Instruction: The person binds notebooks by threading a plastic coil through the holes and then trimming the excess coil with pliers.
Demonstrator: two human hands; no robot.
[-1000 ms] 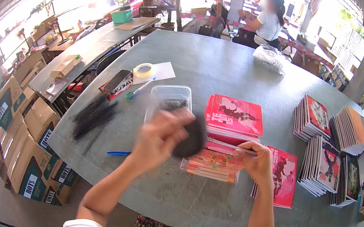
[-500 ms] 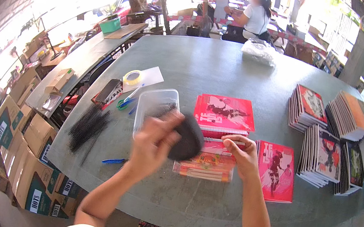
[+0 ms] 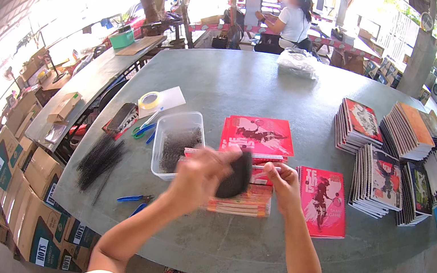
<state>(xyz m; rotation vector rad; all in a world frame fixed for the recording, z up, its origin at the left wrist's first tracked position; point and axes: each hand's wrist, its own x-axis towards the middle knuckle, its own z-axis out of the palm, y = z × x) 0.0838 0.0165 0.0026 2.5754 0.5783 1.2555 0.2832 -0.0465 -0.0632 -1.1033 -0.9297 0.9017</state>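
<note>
My left hand (image 3: 202,173) is closed round a dark, flat, rounded pad (image 3: 238,176) whose exact kind I cannot make out. The pad stands on edge beside a red notebook (image 3: 259,169), seen nearly edge-on. At that notebook's right end, my right hand (image 3: 284,183) pinches the edge between thumb and fingers. Beneath the hands lies a stack of notebooks with orange-red covers (image 3: 238,206). Just beyond is a pile of red notebooks (image 3: 259,133). Another red notebook (image 3: 321,203) lies flat to the right of my right hand.
Left of the hands stands a clear plastic box (image 3: 157,152) of black binding coils, with more loose coils (image 3: 100,163) beside it. Blue-handled pliers (image 3: 133,199), scissors (image 3: 141,132) and a tape roll (image 3: 149,100) lie nearby. Notebook stacks (image 3: 379,175) fill the right side.
My left hand has moved the dark pad rightward, closer to my right hand, and turned it more edge-on. The clear box and the pliers are less covered now. My right hand keeps its pinch.
</note>
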